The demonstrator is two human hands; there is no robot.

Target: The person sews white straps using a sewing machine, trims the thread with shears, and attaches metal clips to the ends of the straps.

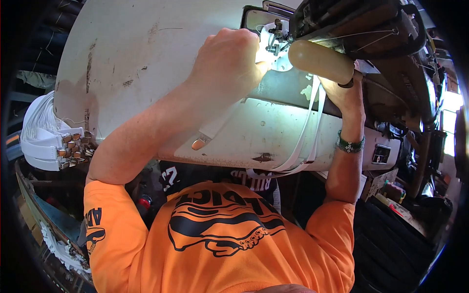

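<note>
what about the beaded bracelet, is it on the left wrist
No, the bracelet circles the right wrist, while the left wrist is bare.

And here your right grip (347,96) has its fingers hidden behind the cream rounded cover (317,58), your left grip (227,58) its fingertips lost in glare, white straps (297,154) with upper ends out of sight, sewing machine (361,24) chopped by the top edge, your orange shirt (234,229) by the bottom.

One left hand (225,57), one right hand (345,95) — one sewing machine (337,22), one bracelet (350,145), one bundle of white straps (40,129)
</note>
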